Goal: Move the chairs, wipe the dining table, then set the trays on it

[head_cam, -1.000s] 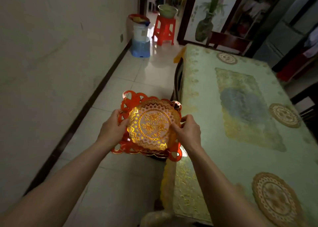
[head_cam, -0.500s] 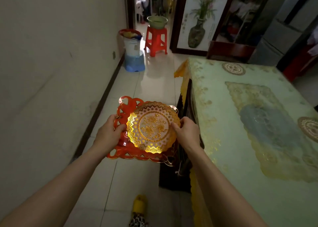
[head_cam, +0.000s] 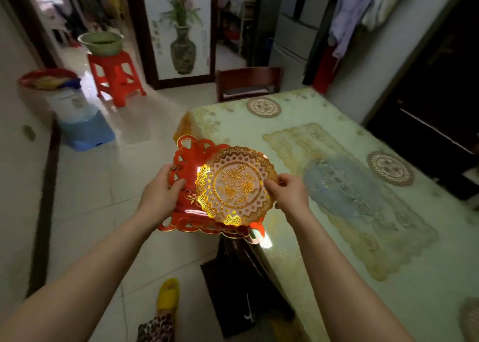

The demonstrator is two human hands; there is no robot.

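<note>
- The left hand (head_cam: 159, 197) grips the red tray (head_cam: 185, 160) by its rim; the right hand (head_cam: 290, 195) pinches the gold tray (head_cam: 234, 185) stacked on it, likely to lift it apart.
- Both trays hang over the worktop's (head_cam: 337, 238) near-left edge, not yet set down.

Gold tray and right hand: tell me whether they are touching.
Touching. The head view shows the right hand pinching the gold tray's right rim, fingers curled over its edge.
</note>
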